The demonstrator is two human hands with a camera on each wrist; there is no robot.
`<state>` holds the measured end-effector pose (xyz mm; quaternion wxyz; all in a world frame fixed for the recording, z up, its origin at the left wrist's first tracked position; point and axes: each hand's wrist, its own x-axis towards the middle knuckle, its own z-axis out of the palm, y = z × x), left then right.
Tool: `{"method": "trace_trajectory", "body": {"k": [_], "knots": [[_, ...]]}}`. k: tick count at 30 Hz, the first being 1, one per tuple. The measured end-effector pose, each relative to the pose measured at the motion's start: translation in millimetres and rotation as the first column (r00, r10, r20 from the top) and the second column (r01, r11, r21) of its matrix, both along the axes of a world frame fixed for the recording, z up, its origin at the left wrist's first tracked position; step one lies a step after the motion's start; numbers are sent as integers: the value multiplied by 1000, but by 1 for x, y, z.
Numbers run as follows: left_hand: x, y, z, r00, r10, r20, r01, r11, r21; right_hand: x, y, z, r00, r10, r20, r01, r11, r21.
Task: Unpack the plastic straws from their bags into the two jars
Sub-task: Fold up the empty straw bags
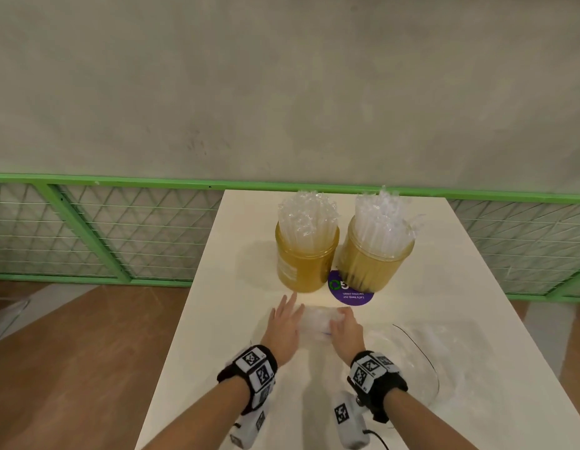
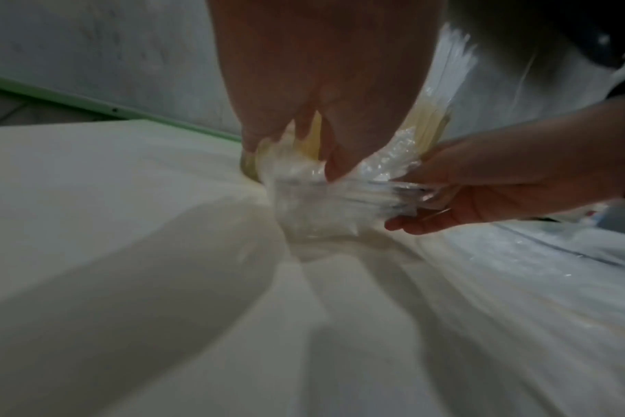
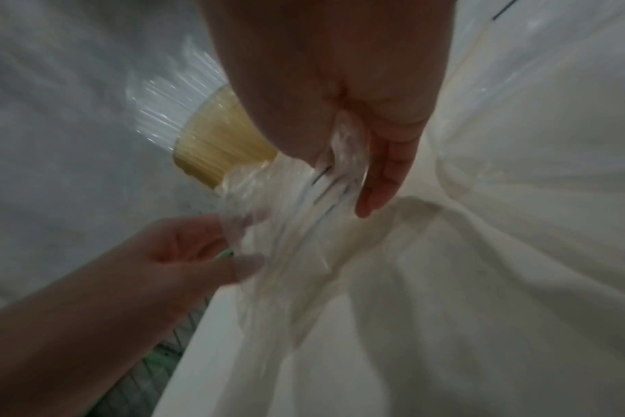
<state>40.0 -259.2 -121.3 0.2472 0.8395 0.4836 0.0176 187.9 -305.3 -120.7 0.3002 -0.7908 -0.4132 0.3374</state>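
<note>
Two amber jars stand at the table's far end, the left jar (image 1: 303, 261) and the right jar (image 1: 373, 258). Both are packed with upright clear straws (image 1: 306, 216). In front of them a crumpled clear plastic bag (image 1: 316, 321) sits between my hands, just above the table. My right hand (image 1: 344, 324) curls round its right end, and the bag (image 3: 304, 191) bunches under those fingers (image 3: 378, 180). My left hand (image 1: 285, 319) has nearly straight fingers and holds the bag's left end between thumb (image 3: 246, 265) and fingers. No straws can be made out inside the bag (image 2: 318, 203).
A large clear plastic bag (image 1: 418, 355) lies flat on the white table (image 1: 217, 319) to the right of my hands. A round purple sticker (image 1: 350, 295) lies in front of the jars. Green mesh railing (image 1: 87, 228) runs behind the table, with wooden floor to the left.
</note>
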Motion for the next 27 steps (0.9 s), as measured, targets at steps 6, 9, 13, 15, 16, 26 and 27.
{"method": "trace_trajectory", "body": {"k": [6,9,13,15,16,26,27], "knots": [[-8,3,-17,959,-164,-233,143,984,-103,-7,-10,-14,807,327,492,-323,941,-96],[-6,-3,-22,926,-169,-337,160,986,-57,-10,-22,-29,707,462,535,-418,884,-210],[-5,0,-31,929,-175,-326,148,983,-108,-8,-27,-49,686,476,550,-379,879,-288],[-6,5,-35,938,-184,-293,141,976,-163,-11,-26,-50,654,493,573,-375,870,-321],[-5,7,-38,940,-183,-288,135,975,-177,-10,-25,-53,637,528,562,-403,849,-341],[2,0,-33,873,-191,-449,175,982,-76,16,-13,-12,631,718,292,-569,685,-454],[1,1,-33,878,-185,-443,169,983,-74,21,-16,-5,663,689,294,-558,716,-420]]}}
